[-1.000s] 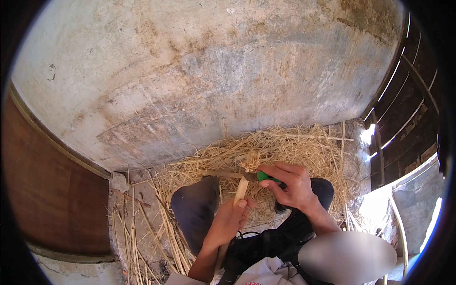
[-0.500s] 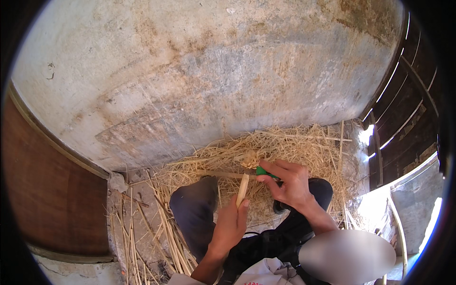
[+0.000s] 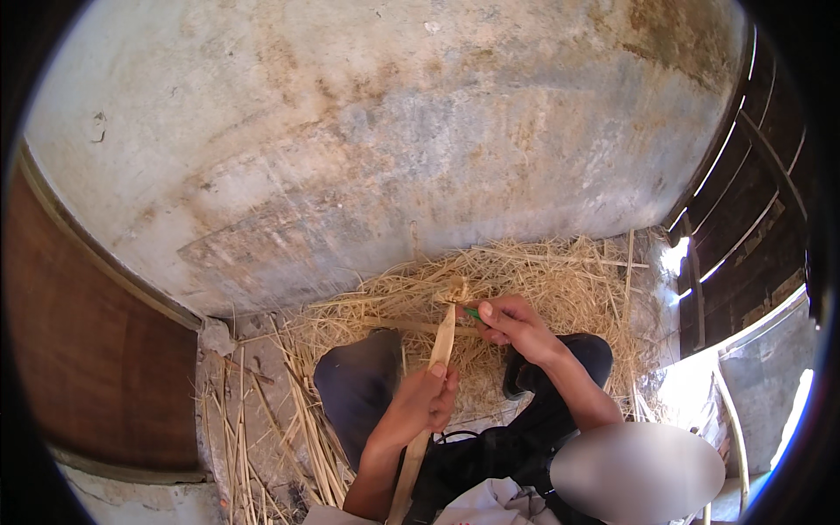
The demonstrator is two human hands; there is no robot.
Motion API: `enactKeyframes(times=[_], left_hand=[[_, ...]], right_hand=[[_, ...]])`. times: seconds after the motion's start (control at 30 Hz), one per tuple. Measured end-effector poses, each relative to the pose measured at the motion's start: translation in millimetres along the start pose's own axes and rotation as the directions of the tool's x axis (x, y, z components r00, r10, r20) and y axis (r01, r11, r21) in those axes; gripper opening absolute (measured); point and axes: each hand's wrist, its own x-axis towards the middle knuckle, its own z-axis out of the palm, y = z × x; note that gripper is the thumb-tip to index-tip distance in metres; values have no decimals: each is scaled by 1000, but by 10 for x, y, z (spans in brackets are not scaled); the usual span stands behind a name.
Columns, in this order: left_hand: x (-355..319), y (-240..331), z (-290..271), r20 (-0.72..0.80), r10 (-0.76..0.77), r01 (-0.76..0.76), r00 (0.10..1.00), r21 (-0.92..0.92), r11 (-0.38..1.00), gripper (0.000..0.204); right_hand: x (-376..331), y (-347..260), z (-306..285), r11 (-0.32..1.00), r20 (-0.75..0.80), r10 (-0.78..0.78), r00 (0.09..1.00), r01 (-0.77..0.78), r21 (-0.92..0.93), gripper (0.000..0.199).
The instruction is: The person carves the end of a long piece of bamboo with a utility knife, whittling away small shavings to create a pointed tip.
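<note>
My left hand (image 3: 422,404) grips a long pale bamboo strip (image 3: 441,346) that runs from my lap up toward the straw. My right hand (image 3: 512,321) is closed on a small green-handled tool (image 3: 472,312) and presses it against the strip's upper end, where thin shavings curl off. Both hands work above my dark-trousered knees (image 3: 359,385). The tool's blade is hidden by my fingers.
A heap of loose straw and shavings (image 3: 560,284) covers the floor in front of me. A stained plaster wall (image 3: 394,131) rises right behind it. A brown wooden panel (image 3: 79,350) stands at left, dark slatted boards (image 3: 752,201) at right.
My right hand with the green tool has slid up along the strip toward its far end. My left hand has shifted its grip slightly lower on the strip.
</note>
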Motion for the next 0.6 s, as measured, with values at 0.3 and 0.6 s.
enactKeyframes(times=[0.3,0.6], left_hand=[[-85,-4,37,19,30,-31,999,40,999,49],[-124,-54,52,175,2,23,985,-136,990,54]], right_hand=[[-152,-100,104,476,23,-602,798,382,-792,33],[-129,-249,-20,567,162,-326,931,330,-755,41]])
